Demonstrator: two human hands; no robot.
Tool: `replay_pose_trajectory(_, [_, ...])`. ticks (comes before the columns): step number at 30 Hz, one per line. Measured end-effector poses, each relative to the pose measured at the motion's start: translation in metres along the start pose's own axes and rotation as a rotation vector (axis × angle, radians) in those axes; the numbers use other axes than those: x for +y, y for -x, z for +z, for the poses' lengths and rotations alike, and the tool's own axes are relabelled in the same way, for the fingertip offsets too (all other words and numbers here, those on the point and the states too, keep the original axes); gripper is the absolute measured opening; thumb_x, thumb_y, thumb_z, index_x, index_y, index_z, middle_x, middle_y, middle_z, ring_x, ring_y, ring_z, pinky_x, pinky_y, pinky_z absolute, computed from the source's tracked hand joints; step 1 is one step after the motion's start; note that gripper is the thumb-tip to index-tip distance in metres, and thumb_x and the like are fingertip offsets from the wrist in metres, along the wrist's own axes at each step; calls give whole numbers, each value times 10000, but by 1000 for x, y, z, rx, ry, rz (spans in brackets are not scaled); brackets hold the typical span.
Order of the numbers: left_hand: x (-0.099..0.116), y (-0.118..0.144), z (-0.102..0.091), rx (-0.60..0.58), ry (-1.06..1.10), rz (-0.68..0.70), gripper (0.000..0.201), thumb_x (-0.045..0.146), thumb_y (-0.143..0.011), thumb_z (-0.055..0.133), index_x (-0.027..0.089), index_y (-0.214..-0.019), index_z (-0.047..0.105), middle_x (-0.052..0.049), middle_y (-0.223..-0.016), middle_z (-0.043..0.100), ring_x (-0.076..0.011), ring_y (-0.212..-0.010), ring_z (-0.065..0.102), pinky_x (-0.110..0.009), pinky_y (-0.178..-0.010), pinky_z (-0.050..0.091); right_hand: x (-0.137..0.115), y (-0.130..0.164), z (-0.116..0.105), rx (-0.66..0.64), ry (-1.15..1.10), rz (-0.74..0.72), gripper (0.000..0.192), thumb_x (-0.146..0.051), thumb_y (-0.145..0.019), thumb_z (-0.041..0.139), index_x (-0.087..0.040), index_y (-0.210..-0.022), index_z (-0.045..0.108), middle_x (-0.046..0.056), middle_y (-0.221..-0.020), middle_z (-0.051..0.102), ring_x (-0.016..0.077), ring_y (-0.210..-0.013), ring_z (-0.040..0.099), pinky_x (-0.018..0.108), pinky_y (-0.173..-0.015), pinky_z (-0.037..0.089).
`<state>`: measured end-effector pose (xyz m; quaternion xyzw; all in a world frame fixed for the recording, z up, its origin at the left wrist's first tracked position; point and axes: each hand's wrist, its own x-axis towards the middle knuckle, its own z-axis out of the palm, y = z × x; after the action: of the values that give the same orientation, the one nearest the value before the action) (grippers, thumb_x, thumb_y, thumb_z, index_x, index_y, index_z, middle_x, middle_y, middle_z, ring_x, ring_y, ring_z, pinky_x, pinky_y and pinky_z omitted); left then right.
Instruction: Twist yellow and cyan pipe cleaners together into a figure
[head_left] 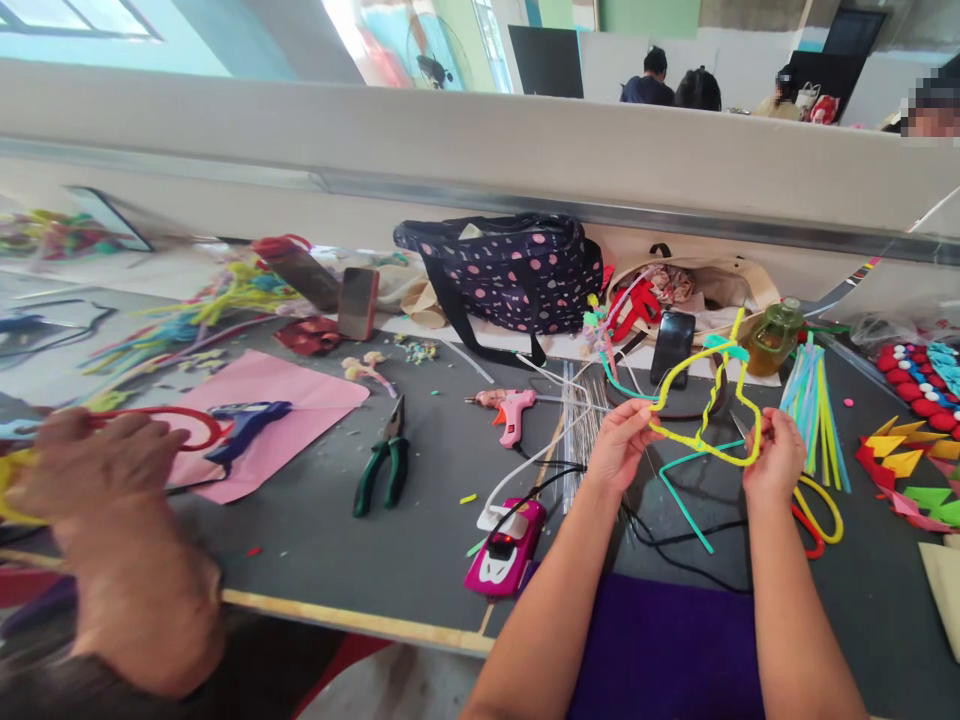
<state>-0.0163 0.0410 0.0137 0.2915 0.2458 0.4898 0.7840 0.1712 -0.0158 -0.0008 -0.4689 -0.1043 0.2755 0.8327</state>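
Note:
A yellow pipe-cleaner frame (679, 433), bent into a bell-like outline with a turquoise piece tied near its top, is held up above the table. My left hand (624, 445) pinches its left lower corner. At the right lower corner, the fingers of my right hand (776, 455) close on the same frame. Just beneath it lies a bent turquoise pipe cleaner (686, 508). Scissors with red and yellow handles (823, 510) rest beside my right wrist, partly hidden. A bundle of pale pipe cleaners (816, 420) is to the right.
On the left, a co-worker's blurred hand (94, 465) is by a red loop and a blue glue gun (247, 425). Green-handled pliers (382, 460), a pink glue gun (511, 410) and a magenta power strip (508, 550) lie mid-table. Behind stand a patterned bag (510, 275) and phone (673, 348).

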Motion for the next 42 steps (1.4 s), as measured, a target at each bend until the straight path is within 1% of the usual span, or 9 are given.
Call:
replay_pose_trajectory(4, [0, 0, 0, -21, 73, -27, 254, 214, -600, 825, 116, -764, 658, 19, -656, 600, -64, -581, 563, -179, -562, 526, 9, 1, 3, -173, 16, 231, 290, -357, -618, 768, -166, -742, 590, -76, -543, 494, 21, -385, 346, 140, -329, 213])
replay_pose_trajectory(8, [-2, -1, 0, -26, 91, -74, 264, 202, -600, 825, 108, -772, 648, 19, -663, 604, -64, -569, 567, -181, -554, 531, 15, 16, 14, -345, 63, 315, 310, -354, -613, 804, -171, -787, 625, -61, -589, 533, 24, -414, 381, 139, -344, 239])
replay_pose_trajectory(13, [-13, 0, 4, -34, 111, -189, 266, 195, -608, 822, 103, -777, 638, 20, -655, 608, -69, -549, 582, -195, -571, 543, 16, 31, 23, -416, 38, 318, 282, -319, -622, 813, -189, -818, 658, -53, -611, 555, 25, -430, 360, 153, -374, 257])
replay_pose_trajectory(18, [-23, 1, 9, -12, 101, -328, 190, 155, -660, 769, 88, -792, 649, -2, -659, 623, -88, -564, 608, -203, -578, 548, 14, 30, 21, -451, -43, 269, 277, -363, -667, 790, -215, -874, 681, -42, -658, 543, 38, -472, 357, 166, -405, 263])
replay_pose_trajectory(22, [-27, 1, 9, 4, 95, -412, 95, 113, -705, 695, 74, -786, 664, -13, -632, 619, -85, -523, 590, -204, -546, 549, 11, 30, 18, -559, -8, 266, 382, -431, -710, 746, -233, -1029, 677, -33, -699, 535, 54, -472, 340, 199, -409, 268])
replay_pose_trajectory(26, [-33, -1, 8, -9, 97, -475, 39, 87, -708, 656, 76, -744, 661, -23, -609, 619, -87, -488, 576, -198, -504, 537, 6, 33, 19, -664, -33, 302, 407, -456, -725, 731, -233, -1060, 667, -62, -596, 446, 64, -456, 283, 207, -407, 233])
replay_pose_trajectory(34, [-42, -4, 3, -33, 90, -504, 53, 114, -697, 677, 92, -746, 674, -34, -608, 638, -94, -499, 586, -186, -497, 523, 6, 39, 17, -732, -39, 372, 327, -448, -709, 733, -212, -931, 691, -109, -447, 290, 62, -408, 209, 210, -414, 266])
replay_pose_trajectory(39, [-41, -4, 2, -18, 79, -493, 74, 105, -672, 681, 96, -746, 683, -34, -613, 649, -94, -499, 582, -189, -504, 512, 4, 44, 17, -756, 56, 377, 261, -397, -650, 787, -190, -717, 644, -94, -448, 360, 50, -411, 284, 211, -441, 297])
replay_pose_trajectory(42, [-39, -4, 3, -27, 71, -464, 51, 121, -667, 695, 99, -708, 675, -26, -596, 640, -85, -494, 567, -183, -506, 498, 0, 47, 20, -746, 96, 319, 257, -396, -706, 747, -199, -687, 584, -95, -438, 367, 51, -399, 280, 198, -420, 260])
